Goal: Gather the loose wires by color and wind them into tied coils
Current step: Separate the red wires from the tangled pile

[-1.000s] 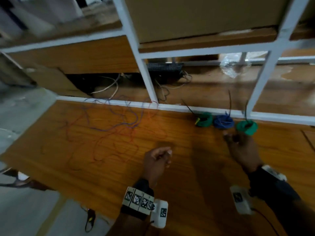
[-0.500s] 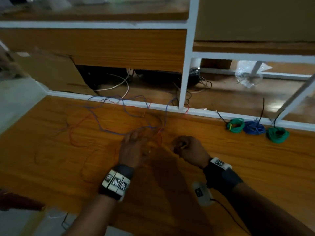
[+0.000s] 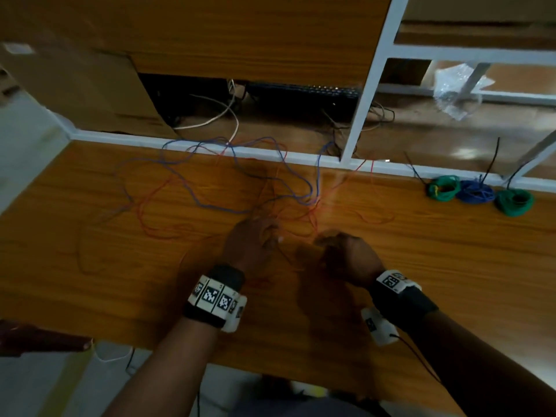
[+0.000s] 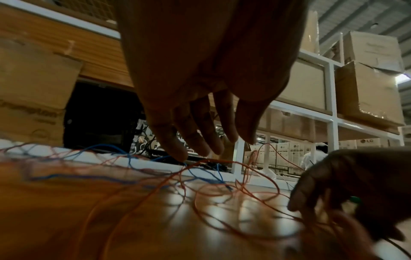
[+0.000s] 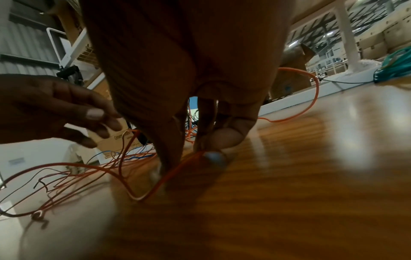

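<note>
Loose red wires (image 3: 313,212) and blue wires (image 3: 210,203) lie tangled on the wooden table (image 3: 90,281). My left hand (image 3: 267,233) hovers over the tangle with straight, relaxed fingers (image 4: 177,149) pointing down at a blue wire (image 4: 131,160), holding nothing. My right hand (image 3: 323,240) is just to its right, and its thumb and fingers pinch a red wire (image 5: 171,172) down at the tabletop. At the back right sit three tied coils: green (image 3: 443,188), blue (image 3: 475,192) and green (image 3: 514,201).
A white shelf rail (image 3: 270,155) and an upright post (image 3: 367,85) border the table's far side. Behind them are a cardboard box (image 3: 75,85), a black device (image 3: 301,91) with cables and clear plastic wrap (image 3: 457,91). Another person's hand (image 3: 45,341) shows at lower left.
My right hand has come left from beside the coils to the tangle and taken a red wire. My left hand has moved forward over the wires and uncurled.
</note>
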Motion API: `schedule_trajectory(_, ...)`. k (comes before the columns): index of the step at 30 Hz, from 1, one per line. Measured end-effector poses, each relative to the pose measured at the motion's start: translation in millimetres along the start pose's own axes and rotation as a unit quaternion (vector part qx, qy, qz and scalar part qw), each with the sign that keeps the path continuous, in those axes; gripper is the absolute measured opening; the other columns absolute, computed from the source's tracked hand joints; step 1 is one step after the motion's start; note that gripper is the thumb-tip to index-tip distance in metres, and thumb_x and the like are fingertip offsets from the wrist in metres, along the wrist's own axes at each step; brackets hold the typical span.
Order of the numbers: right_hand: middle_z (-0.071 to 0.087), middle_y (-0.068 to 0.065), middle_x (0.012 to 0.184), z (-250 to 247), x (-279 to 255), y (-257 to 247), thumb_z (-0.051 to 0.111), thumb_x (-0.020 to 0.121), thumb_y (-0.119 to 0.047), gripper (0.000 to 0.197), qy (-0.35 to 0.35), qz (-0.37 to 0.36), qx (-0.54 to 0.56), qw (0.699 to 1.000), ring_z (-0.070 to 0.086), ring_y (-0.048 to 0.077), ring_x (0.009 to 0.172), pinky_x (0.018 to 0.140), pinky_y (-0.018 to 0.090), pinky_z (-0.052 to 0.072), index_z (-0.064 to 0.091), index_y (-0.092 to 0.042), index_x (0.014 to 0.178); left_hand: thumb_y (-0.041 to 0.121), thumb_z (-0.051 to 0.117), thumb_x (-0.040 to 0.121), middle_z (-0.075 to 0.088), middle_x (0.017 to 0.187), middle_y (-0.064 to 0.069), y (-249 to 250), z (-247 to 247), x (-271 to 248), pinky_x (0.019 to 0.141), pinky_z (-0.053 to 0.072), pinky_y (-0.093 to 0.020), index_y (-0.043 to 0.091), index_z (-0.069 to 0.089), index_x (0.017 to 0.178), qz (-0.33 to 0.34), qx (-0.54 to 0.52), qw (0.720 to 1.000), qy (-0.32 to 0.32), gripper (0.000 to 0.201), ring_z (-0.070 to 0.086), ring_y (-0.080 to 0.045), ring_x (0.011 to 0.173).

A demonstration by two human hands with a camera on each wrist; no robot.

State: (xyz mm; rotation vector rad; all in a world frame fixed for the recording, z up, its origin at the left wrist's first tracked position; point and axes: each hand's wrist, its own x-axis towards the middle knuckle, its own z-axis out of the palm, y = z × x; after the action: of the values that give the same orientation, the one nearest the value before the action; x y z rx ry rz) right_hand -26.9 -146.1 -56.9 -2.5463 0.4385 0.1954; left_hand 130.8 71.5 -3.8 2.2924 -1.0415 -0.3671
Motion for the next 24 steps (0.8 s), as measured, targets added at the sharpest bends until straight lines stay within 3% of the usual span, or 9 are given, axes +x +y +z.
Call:
schedule_trajectory(2,0.071,-0.003,0.117,4.5,2.1,1.4,0.062,0.083,-0.055,0.038,0.009,0.010,0.005,1.000,0.072,0.020,0.098,0.081,0.034,0.058,0.074,-0.042,0.117,0.045,0.067,0.088,0.067,0.122,-0.002,-10.2,9.5,-12.7,0.091,0.049,-0.034,0.024,0.068,0.118,-0.039,-0.004,0.999,-0.011,0.036,0.061,-0.021,0.110)
schedule_trajectory(5,0.070,-0.005,0.111,5.6,0.9,-4.6,0.067,0.085,-0.045,0.034,0.029,-0.001,0.005,1.000,0.069,0.016,0.090,0.073,0.036,0.058,0.074,-0.043,0.118,0.037,0.068,0.092,0.061,0.127,0.006,-19.6,21.3,-22.4,0.090,0.048,-0.029,0.028,0.065,0.122,-0.047,-0.010,0.998,-0.035,0.032,0.058,-0.013,0.109)
schedule_trajectory(7,0.069,-0.005,0.108,6.9,1.2,-8.6,0.065,0.085,-0.045,0.033,0.031,-0.006,-0.006,0.999,0.068,0.018,0.088,0.069,0.037,0.057,0.072,-0.042,0.117,0.035,0.069,0.091,0.062,0.128,0.003,-22.6,23.6,-23.3,0.091,0.052,-0.037,0.028,0.065,0.122,-0.052,-0.020,0.998,-0.020,0.032,0.061,-0.017,0.108)
schedule_trajectory(9,0.070,-0.003,0.101,10.6,3.3,-11.1,0.058,0.087,-0.041,0.018,0.019,-0.023,-0.024,0.999,0.069,0.023,0.084,0.066,0.037,0.055,0.069,-0.043,0.101,0.038,0.069,0.086,0.064,0.123,-0.001,-27.4,23.8,-19.1,0.085,0.055,-0.044,0.027,0.065,0.119,-0.068,-0.030,0.997,0.021,0.034,0.064,-0.022,0.103)
schedule_trajectory(13,0.076,-0.004,0.110,8.9,7.2,-13.1,0.061,0.087,-0.032,0.025,0.041,-0.034,-0.052,0.997,0.067,0.026,0.096,0.077,0.041,0.057,0.074,-0.038,0.107,0.031,0.074,0.083,0.066,0.119,0.000,-27.6,20.0,-8.7,0.084,0.056,-0.042,0.027,0.063,0.122,-0.080,-0.083,0.992,0.047,0.041,0.065,-0.016,0.099)
schedule_trajectory(16,0.076,-0.007,0.106,6.0,3.1,-16.7,0.052,0.084,-0.040,0.029,0.042,-0.073,-0.077,0.993,0.065,0.031,0.094,0.078,0.040,0.054,0.067,-0.043,0.108,0.019,0.072,0.086,0.064,0.122,-0.003,-26.0,28.5,-4.8,0.091,0.053,-0.043,0.027,0.060,0.128,-0.066,-0.039,0.997,0.006,0.045,0.063,-0.021,0.106)
schedule_trajectory(20,0.077,-0.011,0.094,4.4,-4.7,-20.1,0.044,0.084,-0.040,0.028,0.040,-0.118,-0.057,0.991,0.067,0.032,0.088,0.079,0.043,0.053,0.062,-0.040,0.105,0.020,0.072,0.081,0.052,0.143,-0.004,-20.5,43.9,16.8,0.104,0.047,-0.046,0.037,0.049,0.140,-0.018,0.035,0.996,-0.081,0.066,0.050,-0.028,0.130)
schedule_trajectory(22,0.077,-0.010,0.088,-11.2,-10.7,-25.8,0.050,0.086,-0.028,0.019,0.084,-0.110,-0.014,0.990,0.069,0.029,0.084,0.078,0.036,0.052,0.069,-0.032,0.089,0.020,0.078,0.079,0.047,0.149,-0.002,-14.8,42.2,28.0,0.109,0.041,-0.041,0.034,0.044,0.147,-0.002,0.075,0.992,-0.097,0.077,0.044,-0.027,0.137)
schedule_trajectory(24,0.078,-0.008,0.088,-33.0,-21.9,-32.5,0.066,0.093,-0.016,0.017,0.142,-0.110,0.071,0.981,0.071,0.014,0.084,0.078,0.025,0.049,0.077,-0.023,0.083,0.021,0.081,0.077,0.045,0.150,-0.004,-10.0,34.4,36.3,0.109,0.040,-0.039,0.028,0.044,0.148,0.009,0.059,0.994,-0.089,0.080,0.044,-0.027,0.136)
